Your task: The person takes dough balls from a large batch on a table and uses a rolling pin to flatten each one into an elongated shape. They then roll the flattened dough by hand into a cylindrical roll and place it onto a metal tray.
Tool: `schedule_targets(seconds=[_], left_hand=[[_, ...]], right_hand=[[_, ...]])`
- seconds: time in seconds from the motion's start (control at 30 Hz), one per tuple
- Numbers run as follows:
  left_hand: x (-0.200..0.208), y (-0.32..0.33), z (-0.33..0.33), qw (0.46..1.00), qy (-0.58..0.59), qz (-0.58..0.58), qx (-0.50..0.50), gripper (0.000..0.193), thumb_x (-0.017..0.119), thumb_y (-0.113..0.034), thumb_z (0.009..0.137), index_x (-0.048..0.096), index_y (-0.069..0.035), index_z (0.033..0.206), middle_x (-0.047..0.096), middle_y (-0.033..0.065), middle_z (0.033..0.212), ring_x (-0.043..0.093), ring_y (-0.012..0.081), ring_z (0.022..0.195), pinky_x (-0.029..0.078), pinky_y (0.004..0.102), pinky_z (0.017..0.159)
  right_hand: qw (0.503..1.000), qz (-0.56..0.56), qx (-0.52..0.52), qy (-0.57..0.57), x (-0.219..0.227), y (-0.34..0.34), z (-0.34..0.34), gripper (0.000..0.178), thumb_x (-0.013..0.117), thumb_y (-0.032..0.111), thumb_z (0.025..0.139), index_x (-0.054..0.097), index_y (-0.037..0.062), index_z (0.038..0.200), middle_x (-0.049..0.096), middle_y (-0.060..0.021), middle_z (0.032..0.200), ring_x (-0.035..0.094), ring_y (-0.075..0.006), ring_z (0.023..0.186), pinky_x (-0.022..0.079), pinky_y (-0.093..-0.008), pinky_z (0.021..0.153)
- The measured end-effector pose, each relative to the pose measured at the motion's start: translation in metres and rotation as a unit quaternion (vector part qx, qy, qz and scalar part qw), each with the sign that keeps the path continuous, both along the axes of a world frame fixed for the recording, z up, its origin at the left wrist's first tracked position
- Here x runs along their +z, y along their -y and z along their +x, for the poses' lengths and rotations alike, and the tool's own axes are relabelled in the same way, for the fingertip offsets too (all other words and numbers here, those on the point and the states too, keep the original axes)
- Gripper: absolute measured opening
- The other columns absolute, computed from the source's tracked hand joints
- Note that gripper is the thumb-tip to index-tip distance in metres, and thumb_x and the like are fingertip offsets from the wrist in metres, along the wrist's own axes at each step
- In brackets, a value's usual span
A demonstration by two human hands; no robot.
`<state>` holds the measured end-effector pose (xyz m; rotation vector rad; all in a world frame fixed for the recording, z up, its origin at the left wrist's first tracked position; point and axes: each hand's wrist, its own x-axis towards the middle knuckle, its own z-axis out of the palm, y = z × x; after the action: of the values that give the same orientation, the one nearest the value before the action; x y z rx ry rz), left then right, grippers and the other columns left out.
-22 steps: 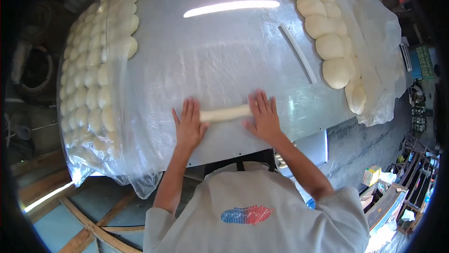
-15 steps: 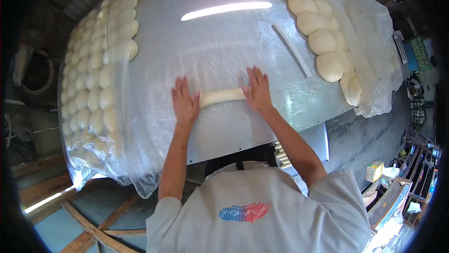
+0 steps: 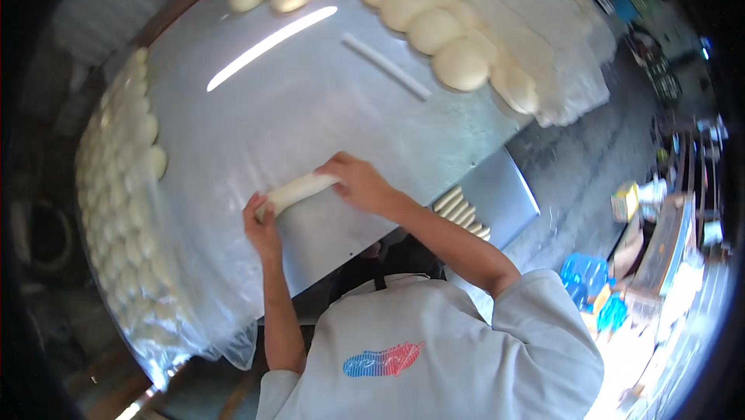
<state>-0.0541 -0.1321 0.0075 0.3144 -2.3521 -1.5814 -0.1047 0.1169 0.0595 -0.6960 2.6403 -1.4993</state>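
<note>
Between my hands, near the front edge of the metal table (image 3: 256, 121), is a smooth pale dough roll (image 3: 301, 190). My left hand (image 3: 262, 218) grips its left end, with the fingers curled round it. At the other end, my right hand (image 3: 358, 181) has its thumb and fingers closed on the dough. The roll slants slightly up toward the right. Beyond my right hand a thin white strip or stick (image 3: 386, 67) lies on the tabletop.
Dough balls under clear plastic (image 3: 116, 218) cover the table's left side. More dough balls (image 3: 434, 30) line the far and right sides, partly under a plastic sheet (image 3: 535, 39). Below the table's front edge, several dough rolls (image 3: 459, 206) lie on a metal tray (image 3: 508, 187).
My flat, outstretched hands have curled onto the roll's ends. The roll has tilted, and the whole view has turned, showing more of the tray at the right.
</note>
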Motion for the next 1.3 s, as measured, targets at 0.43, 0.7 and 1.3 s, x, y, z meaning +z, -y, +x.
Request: schedule_targets(seconds=[0.43, 0.7, 1.3], left_hand=[[0.002, -0.184, 0.063, 0.992, 0.018, -0.026, -0.124, 0.044, 0.052, -0.032, 0.098, 0.046, 0.000, 0.128, 0.046, 0.0177, 0.134, 0.045, 0.0289, 0.125, 0.036, 0.0458, 0.103], [-0.010, -0.208, 0.058, 0.860, -0.078, -0.471, -0.180, 0.050, 0.043, -0.042, 0.099, 0.048, 0.000, 0.127, 0.041, 0.0241, 0.139, 0.042, 0.0408, 0.125, 0.034, 0.0483, 0.101], [-0.015, -0.205, 0.058, 0.834, -0.089, -0.515, -0.174, 0.052, 0.038, -0.039, 0.100, 0.045, 0.001, 0.133, 0.044, 0.0232, 0.137, 0.044, 0.0394, 0.126, 0.036, 0.0484, 0.103]], right_hand=[[0.962, 0.049, -0.265, 0.053, 0.122, -0.253, 0.223, 0.035, 0.066, 0.001, 0.069, 0.062, 0.0025, 0.104, 0.062, -0.0150, 0.110, 0.061, -0.0339, 0.098, 0.051, -0.0407, 0.082], [0.827, 0.249, -0.485, 0.136, 0.021, -0.405, 0.325, 0.028, 0.064, 0.005, 0.071, 0.060, 0.0010, 0.099, 0.059, -0.0165, 0.097, 0.062, -0.0383, 0.087, 0.051, -0.0452, 0.076], [0.784, -0.019, -0.249, 0.568, -0.255, -0.165, 0.421, 0.062, 0.049, 0.052, 0.089, 0.055, 0.0020, 0.124, 0.059, -0.0268, 0.118, 0.056, -0.0414, 0.112, 0.043, -0.0470, 0.097]])
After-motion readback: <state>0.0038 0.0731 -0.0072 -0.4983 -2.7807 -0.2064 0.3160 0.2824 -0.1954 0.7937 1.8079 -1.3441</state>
